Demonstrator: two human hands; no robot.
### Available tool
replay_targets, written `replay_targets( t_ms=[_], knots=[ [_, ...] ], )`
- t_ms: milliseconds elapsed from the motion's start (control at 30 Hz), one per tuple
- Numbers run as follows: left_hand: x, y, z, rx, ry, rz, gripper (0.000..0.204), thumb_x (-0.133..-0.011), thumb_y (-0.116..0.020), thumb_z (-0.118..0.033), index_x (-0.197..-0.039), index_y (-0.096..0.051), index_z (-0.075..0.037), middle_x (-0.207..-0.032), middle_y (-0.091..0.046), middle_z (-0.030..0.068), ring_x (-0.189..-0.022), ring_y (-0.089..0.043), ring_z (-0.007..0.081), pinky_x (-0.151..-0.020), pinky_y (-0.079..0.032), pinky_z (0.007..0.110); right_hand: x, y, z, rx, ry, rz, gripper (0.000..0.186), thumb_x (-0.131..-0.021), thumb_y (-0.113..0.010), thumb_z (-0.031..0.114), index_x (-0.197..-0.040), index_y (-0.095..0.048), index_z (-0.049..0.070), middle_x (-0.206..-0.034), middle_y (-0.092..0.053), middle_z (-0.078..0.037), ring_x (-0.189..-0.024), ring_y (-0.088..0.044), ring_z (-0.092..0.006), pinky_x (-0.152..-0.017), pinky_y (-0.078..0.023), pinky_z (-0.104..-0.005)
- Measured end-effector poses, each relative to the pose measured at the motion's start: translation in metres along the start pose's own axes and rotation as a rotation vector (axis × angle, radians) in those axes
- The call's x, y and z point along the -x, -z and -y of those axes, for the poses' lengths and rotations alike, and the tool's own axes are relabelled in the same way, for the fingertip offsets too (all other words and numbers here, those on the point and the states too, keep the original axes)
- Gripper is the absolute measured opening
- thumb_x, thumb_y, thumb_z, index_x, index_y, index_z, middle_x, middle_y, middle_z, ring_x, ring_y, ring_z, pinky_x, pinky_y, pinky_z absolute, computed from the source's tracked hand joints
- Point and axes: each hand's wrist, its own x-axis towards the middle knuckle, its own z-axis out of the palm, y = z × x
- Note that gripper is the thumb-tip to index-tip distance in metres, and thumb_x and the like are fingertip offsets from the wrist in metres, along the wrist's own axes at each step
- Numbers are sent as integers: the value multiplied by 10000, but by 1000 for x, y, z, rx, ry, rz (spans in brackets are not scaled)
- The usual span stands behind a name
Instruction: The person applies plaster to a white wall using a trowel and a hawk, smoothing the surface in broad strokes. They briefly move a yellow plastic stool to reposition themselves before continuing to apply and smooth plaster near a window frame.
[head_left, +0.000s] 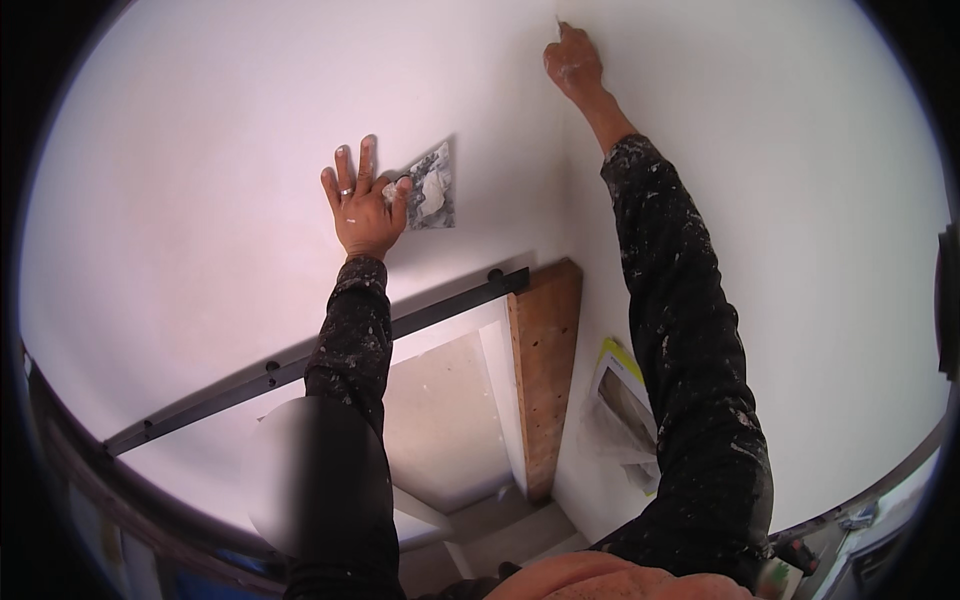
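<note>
Apparently smoothing paste into the corner (563,140) between white walls. Gripping a small blade (559,25), mostly hidden, in the curled right hand (573,62), high at that corner. Pinching a paste-smeared scraper (447,207) by thumb and forefinger in the left hand (366,218), other fingers spread. Next, probably calls for light, even pressure along the corner.

long black sleeves (680,290) are speckled with white spatter, a silvery ring (346,191) circles a finger of the left hand (367,222), and whitish smudges dot the right hand (575,65).
</note>
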Motion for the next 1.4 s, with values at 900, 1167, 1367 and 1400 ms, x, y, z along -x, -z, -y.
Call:
replay_targets(
  t_ms=[900, 1167, 1367, 1400],
  knots=[
    [-16, -8, -22, 94, -7, -52, 555, -993, -450, -524, -925, -783, -85, -1577, -376, -11, -1500, -192, 334, -1204, -72, 556, -9, 12, 2, -83, -34, 35, 446, -884, -484, 196, -1284, -587, 28, -1259, -605, -180, -1142, -596, -362, -958, -500, -473],
    [0, -15, -4, 5, -13, -47, 591, -1012, -376, -541, -947, -780, -114, -1599, -330, -41, -1506, -168, 312, -1203, -66, 543, 220, 45, 77, -170, 566, 154, 467, -862, -631, 73, -1313, -600, 187, -1284, -611, -49, -1131, -587, -276, -982, -427, -456],
    [-3, -14, -4, -50, 1, 23, 587, -1007, -374, -550, -998, -773, -120, -1602, -323, -29, -1516, -117, 301, -1205, -27, 548, 242, 20, 95, -147, 580, 30, 524, -809, -670, 80, -1312, -592, 204, -1250, -600, -5, -1068, -542, -253, -928, -408, -399],
    [-3, -14, -4, -43, -3, 10, 595, -1009, -366, -550, -989, -775, -118, -1606, -315, -36, -1515, -126, 303, -1206, -29, 543, 242, 14, 98, -160, 579, 28, 518, -809, -666, 75, -1306, -597, 201, -1245, -601, -3, -1063, -545, -249, -927, -409, -394]
  ],
)
